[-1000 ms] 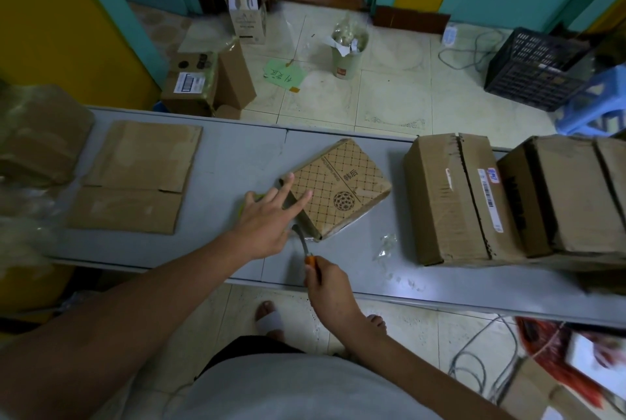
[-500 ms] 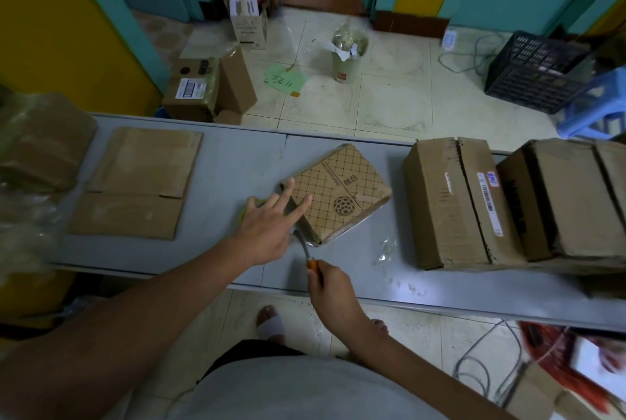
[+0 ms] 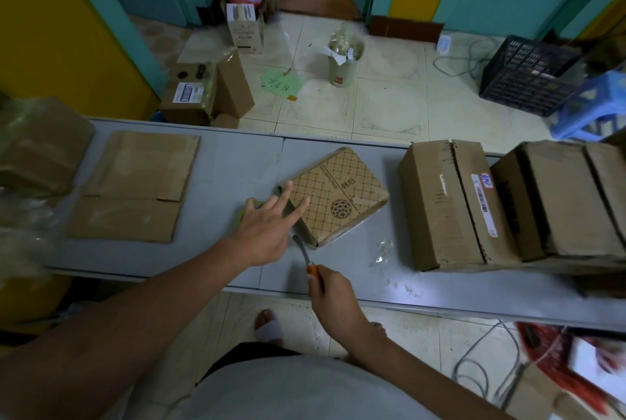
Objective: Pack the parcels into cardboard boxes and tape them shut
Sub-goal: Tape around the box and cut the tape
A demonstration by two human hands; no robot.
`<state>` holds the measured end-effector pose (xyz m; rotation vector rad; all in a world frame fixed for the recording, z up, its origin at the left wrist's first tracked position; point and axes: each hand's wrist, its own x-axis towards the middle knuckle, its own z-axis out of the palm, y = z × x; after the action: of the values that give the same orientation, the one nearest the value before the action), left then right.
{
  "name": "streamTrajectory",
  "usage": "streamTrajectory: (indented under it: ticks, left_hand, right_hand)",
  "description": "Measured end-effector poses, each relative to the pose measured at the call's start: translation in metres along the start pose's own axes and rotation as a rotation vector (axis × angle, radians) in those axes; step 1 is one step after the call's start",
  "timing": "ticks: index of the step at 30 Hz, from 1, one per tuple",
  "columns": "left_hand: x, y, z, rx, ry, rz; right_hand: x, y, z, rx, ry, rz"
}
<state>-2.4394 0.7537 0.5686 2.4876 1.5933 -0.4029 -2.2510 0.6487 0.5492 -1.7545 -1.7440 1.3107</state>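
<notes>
A small patterned cardboard box (image 3: 342,192) lies tilted on the grey table (image 3: 237,165). My left hand (image 3: 267,226) rests with straight fingers on the box's near-left corner. Under that hand a bit of yellow-green, perhaps a tape roll (image 3: 244,213), shows. My right hand (image 3: 333,294) grips an orange-handled knife (image 3: 305,253) whose blade tip touches the box's near edge.
Two large taped cardboard boxes (image 3: 447,203) (image 3: 562,199) stand to the right. Flattened cardboard (image 3: 135,186) lies to the left, with plastic-wrapped packages (image 3: 37,145) beyond it. Plastic scraps (image 3: 382,250) lie near the front edge. On the floor are boxes, a bin and a black crate (image 3: 528,74).
Hardly anything has moved. My left hand stays on the box and the knife stays at its near edge; the view has shifted slightly.
</notes>
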Motion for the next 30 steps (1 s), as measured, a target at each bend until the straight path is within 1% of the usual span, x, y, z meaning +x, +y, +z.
streamTrajectory:
  ticks: [18, 27, 30]
  left_hand:
    - [0.0, 0.004, -0.003, 0.028, -0.004, -0.006]
    - [-0.001, 0.005, -0.005, 0.014, -0.027, -0.004]
    - [0.0, 0.005, -0.006, 0.017, -0.024, 0.001]
  right_hand:
    - [0.005, -0.007, -0.003, 0.011, 0.005, 0.036]
    - [0.005, -0.007, -0.009, -0.001, -0.031, 0.074]
    - [0.001, -0.005, -0.01, 0.004, -0.021, 0.063]
